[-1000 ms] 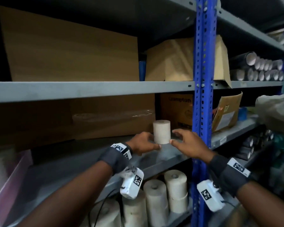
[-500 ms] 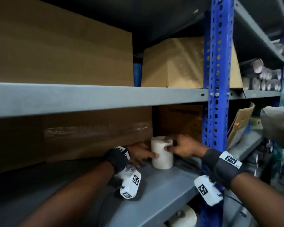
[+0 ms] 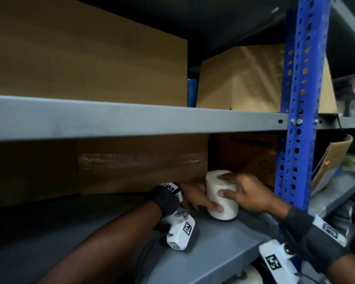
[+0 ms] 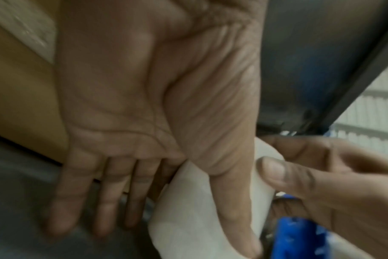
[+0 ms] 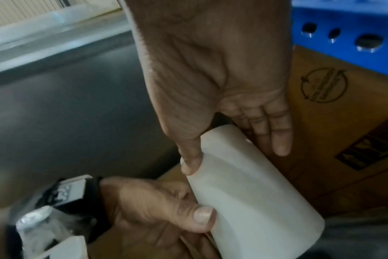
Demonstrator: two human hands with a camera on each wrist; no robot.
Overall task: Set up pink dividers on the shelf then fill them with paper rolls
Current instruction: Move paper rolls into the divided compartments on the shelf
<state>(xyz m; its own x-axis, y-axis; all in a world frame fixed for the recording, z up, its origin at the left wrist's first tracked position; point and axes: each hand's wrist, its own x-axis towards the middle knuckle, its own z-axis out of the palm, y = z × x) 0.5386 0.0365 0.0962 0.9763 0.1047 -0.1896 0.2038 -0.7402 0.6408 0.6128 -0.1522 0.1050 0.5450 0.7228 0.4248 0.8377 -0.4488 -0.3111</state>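
A white paper roll stands upright on the grey metal shelf, close to the brown boxes at the back. My left hand holds it from the left, thumb along the roll and the other fingers straight beside it. My right hand grips it from the right: its thumb presses the front of the roll and its fingers reach over the top and behind. No pink divider is plainly visible.
A taped cardboard box and a printed box fill the back of this shelf. The blue perforated upright stands just right of my hands. The upper shelf edge hangs low overhead. More rolls sit below.
A second ago both hands held the roll in the air at the shelf's front. It has since gone down and inward onto the shelf, and both hands stay on it.
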